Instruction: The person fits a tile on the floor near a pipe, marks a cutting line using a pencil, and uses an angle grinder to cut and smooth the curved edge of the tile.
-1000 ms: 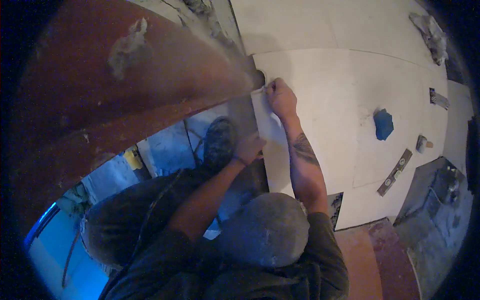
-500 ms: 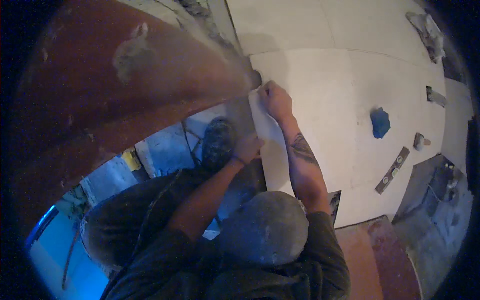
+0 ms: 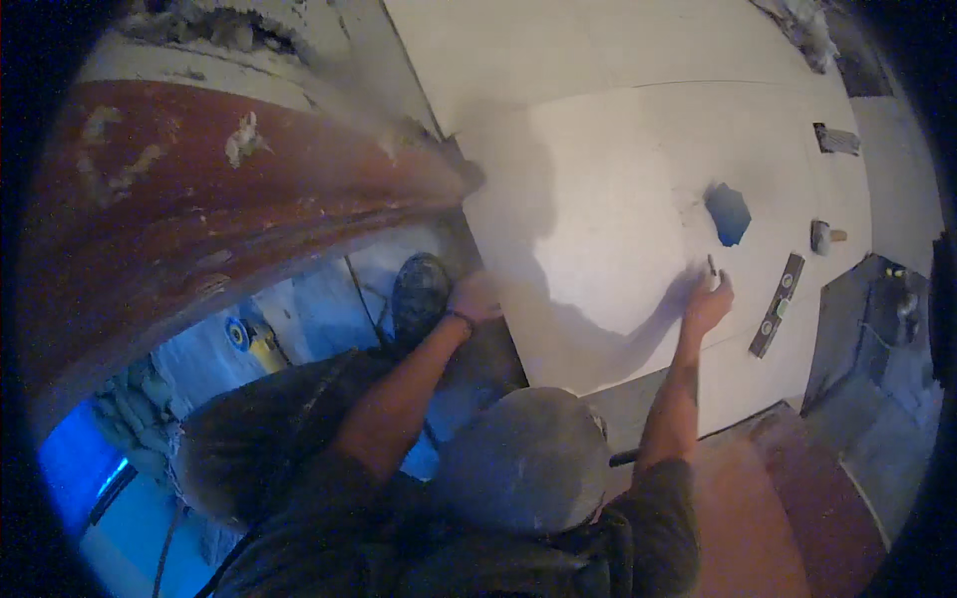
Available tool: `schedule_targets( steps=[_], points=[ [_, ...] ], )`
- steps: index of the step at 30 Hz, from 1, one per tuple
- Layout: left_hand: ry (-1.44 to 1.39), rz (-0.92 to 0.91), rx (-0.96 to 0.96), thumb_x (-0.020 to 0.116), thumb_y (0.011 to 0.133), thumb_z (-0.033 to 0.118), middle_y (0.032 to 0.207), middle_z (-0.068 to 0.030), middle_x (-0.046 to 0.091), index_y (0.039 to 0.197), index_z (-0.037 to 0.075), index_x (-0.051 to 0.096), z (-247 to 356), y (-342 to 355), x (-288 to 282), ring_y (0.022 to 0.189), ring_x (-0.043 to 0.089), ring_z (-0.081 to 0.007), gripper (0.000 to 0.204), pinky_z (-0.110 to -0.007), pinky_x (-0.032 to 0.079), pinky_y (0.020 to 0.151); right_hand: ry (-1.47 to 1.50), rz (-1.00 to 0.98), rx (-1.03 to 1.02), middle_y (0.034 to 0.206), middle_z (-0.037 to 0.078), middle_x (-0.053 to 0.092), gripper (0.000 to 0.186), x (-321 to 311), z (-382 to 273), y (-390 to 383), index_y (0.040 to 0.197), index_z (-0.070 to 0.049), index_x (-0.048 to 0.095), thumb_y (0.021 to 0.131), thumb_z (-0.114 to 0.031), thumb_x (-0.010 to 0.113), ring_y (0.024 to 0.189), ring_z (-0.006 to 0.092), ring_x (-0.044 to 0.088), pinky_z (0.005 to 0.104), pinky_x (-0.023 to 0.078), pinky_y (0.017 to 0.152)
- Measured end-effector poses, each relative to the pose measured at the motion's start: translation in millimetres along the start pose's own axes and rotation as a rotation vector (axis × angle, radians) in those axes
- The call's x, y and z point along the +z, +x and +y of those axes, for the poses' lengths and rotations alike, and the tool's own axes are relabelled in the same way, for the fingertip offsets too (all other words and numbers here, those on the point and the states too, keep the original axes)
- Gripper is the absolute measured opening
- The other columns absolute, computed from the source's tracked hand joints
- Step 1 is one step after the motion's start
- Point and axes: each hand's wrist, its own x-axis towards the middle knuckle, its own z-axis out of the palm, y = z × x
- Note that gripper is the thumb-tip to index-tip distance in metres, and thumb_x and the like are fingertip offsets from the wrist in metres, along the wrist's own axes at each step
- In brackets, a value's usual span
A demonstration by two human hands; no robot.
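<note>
The pale tile spreads ahead, partly shadowed; the red panel stretches left, its lower-left end lost in the dark rim. The level lies right of the right hand. The left hand is at the tile's left edge, too blurred to tell its grip or openness. Near the blue block, the right fingers look closed around a small stick, kind unclear. The step seems to be tool-handling over the tile; moving the stick calls for clearing the block.
</note>
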Motion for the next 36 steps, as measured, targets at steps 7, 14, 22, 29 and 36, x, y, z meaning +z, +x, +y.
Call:
schedule_targets(
  steps=[7, 14, 22, 29, 36],
  points=[
    [0.005, -0.257, -0.106, 0.035, 0.099, 0.029, 0.128, -0.0146, 0.056, 0.124, 0.010, 0.049, 26.5, 43.3, 9.5, 0.113, 0.057, -0.0354, 0.035, -0.055, 0.044, 0.099, -0.150, 0.280, 0.567, 0.107, 0.023, 0.062, 0.059, -21.5, 62.8, -167.2, 0.113, 0.012, 0.055, 0.085, -0.037, 0.069, 0.099, 0.0346, 0.060, 0.0445, 0.048, 0.085],
    [-0.251, -0.049, -0.372, 0.045, 0.095, 0.025, 0.132, -0.0117, 0.055, 0.132, 0.013, 0.048, -3.7, 28.8, -22.4, 0.118, 0.054, -0.0330, 0.039, -0.051, 0.042, 0.102, 0.935, -0.139, 1.178, 0.069, 0.004, 0.061, 0.047, -4.1, -15.6, -222.2, 0.093, 0.006, 0.062, 0.089, -0.041, 0.066, 0.059, 0.0183, 0.051, 0.0353, 0.043, 0.051],
    [0.266, -0.028, -0.499, 0.064, 0.087, 0.024, 0.119, -0.0123, 0.064, 0.123, 0.010, 0.059, 221.9, 9.6, 36.1, 0.106, 0.062, -0.0283, 0.039, -0.038, 0.050, 0.089, 1.001, 0.028, 1.085, 0.101, 0.007, 0.062, 0.041, -74.0, 22.2, -210.7, 0.110, 0.005, 0.063, 0.096, -0.033, 0.058, 0.088, 0.0190, 0.057, 0.0339, 0.049, 0.076],
    [0.476, 0.140, -0.096, 0.060, 0.087, 0.035, 0.082, -0.0175, 0.068, 0.094, 0.005, 0.067, 372.7, -63.3, 81.1, 0.074, 0.066, -0.0348, 0.032, -0.044, 0.052, 0.069, 1.041, -0.126, 1.507, 0.126, 0.015, 0.056, 0.050, -258.5, -25.9, -214.2, 0.130, 0.004, 0.050, 0.098, -0.034, 0.052, 0.114, 0.0271, 0.055, 0.0381, 0.048, 0.095],
    [0.434, 0.018, -0.028, 0.058, 0.084, 0.037, 0.087, -0.0216, 0.067, 0.089, 0.004, 0.067, 625.1, -188.7, 146.2, 0.084, 0.064, -0.0412, 0.035, -0.050, 0.051, 0.074, 1.571, -0.441, 1.453, 0.135, 0.018, 0.049, 0.063, -471.7, -114.8, -248.7, 0.139, -0.002, 0.041, 0.100, -0.051, 0.034, 0.122, 0.0294, 0.050, 0.0413, 0.044, 0.102]
  ],
)
